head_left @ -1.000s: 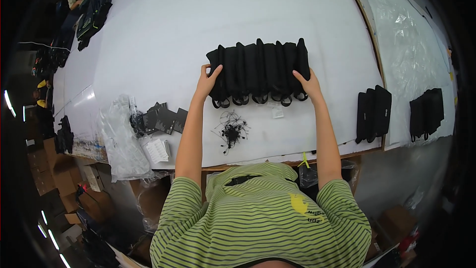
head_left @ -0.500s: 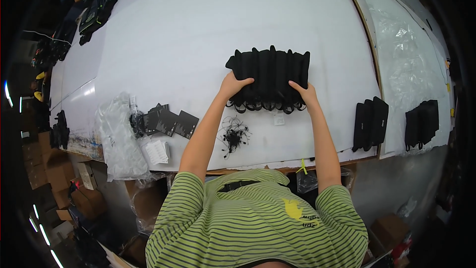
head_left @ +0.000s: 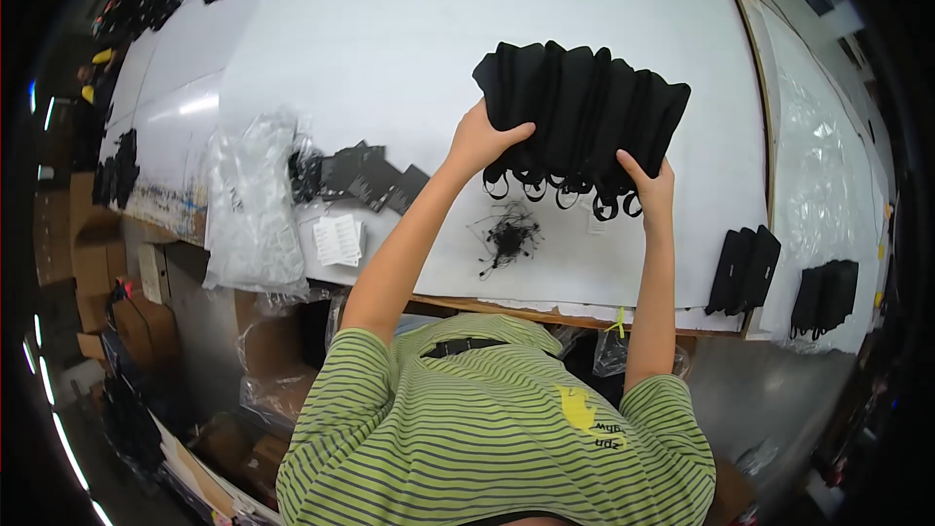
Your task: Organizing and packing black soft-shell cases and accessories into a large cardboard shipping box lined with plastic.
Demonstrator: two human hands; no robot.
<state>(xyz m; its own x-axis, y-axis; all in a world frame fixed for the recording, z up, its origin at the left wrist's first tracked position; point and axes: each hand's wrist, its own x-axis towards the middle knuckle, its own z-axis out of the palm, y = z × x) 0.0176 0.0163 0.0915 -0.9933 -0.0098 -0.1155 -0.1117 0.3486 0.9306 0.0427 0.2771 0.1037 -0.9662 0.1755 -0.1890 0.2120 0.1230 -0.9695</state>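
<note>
Both hands hold a row of black fabric pouches [head_left: 584, 107] pressed side by side, with small loops hanging along the near edge. My left hand [head_left: 482, 141] grips the left end, thumb on top. My right hand [head_left: 651, 187] is closed on the right end, its thumb also on top; most other fingers are hidden. The row tilts, its right end a little nearer to me. Just below it lies a tangle of thin black cords [head_left: 511, 237] on the white table [head_left: 390, 49]. A small white label [head_left: 595, 224] shows beside the right forearm.
To the left are clear plastic bags [head_left: 255, 205], dark printed cards [head_left: 365, 175] and a stack of white slips [head_left: 339, 240]. More black pouches [head_left: 743, 271] stand at the right, with another group [head_left: 824, 297] beyond a wooden strip [head_left: 766, 117]. Clear plastic sheeting [head_left: 813, 146] covers the right side.
The row of pouches has moved away and to the right in both hands, fanned wider, and its right end now slants toward me. The whole view has shifted and turned slightly.
</note>
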